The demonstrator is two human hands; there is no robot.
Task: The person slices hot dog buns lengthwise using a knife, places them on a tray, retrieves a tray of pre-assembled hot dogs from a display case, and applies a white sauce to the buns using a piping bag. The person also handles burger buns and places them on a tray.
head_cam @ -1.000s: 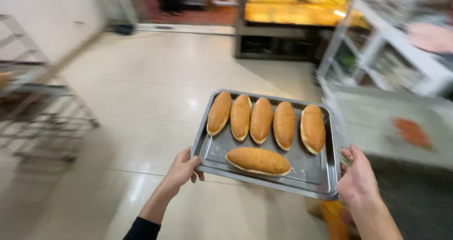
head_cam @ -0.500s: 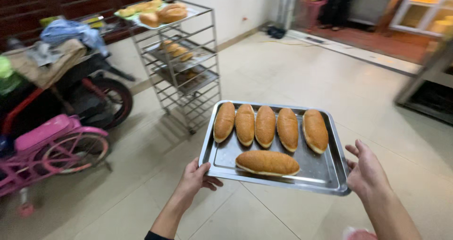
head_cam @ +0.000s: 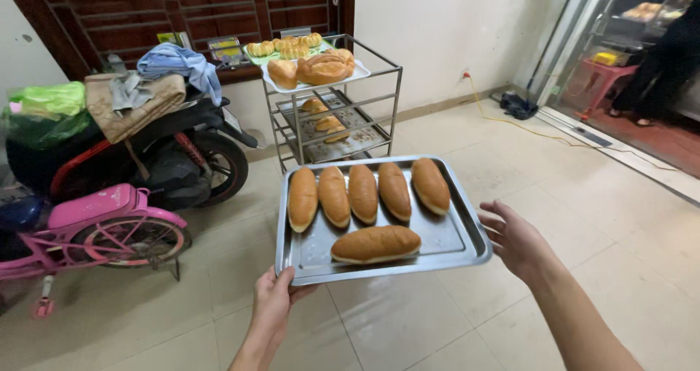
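My left hand pinches the near-left corner of the shiny rectangular steel tray, thumb on top; my right hand, fingers spread, steadies its right edge, keeping six golden oblong bread loaves level. Beyond stands a wire rack of bread.

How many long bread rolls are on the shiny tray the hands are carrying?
6 golden long bread rolls on the shiny metal tray: five side by side along the far edge, one lying crosswise nearer. None hidden.
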